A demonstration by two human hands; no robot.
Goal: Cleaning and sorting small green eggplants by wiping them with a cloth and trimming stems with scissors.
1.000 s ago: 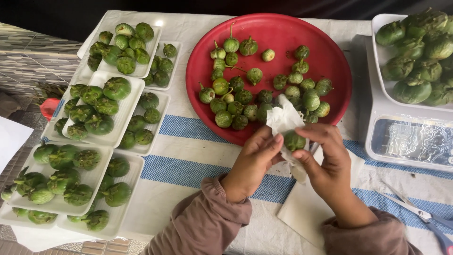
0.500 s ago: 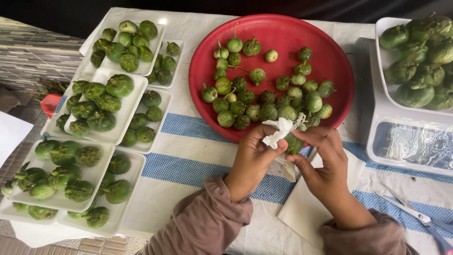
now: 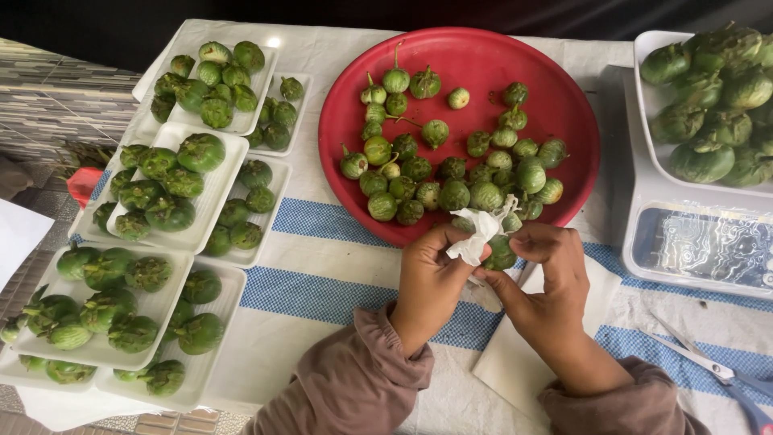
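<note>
My left hand (image 3: pixel 431 278) pinches a crumpled white tissue (image 3: pixel 481 235) against a small green round eggplant (image 3: pixel 501 252). That eggplant sits in the fingers of my right hand (image 3: pixel 547 278), just in front of the near rim of a round red tray (image 3: pixel 564 105). The tray carries many small green eggplants (image 3: pixel 419 169), some with stems. Both hands meet over a white cloth with blue checked stripes (image 3: pixel 322 294).
Several white foam trays (image 3: pixel 205 211) stacked with larger green eggplants fill the left side. A white scale (image 3: pixel 700 242) with a bowl of big green eggplants (image 3: pixel 713 105) stands at right. Scissors (image 3: pixel 717 372) lie at the lower right, a white paper stack (image 3: pixel 515 366) under my right wrist.
The tissue has been bunched smaller and pressed onto the eggplant; both hands shifted slightly lower, away from the tray's rim.
</note>
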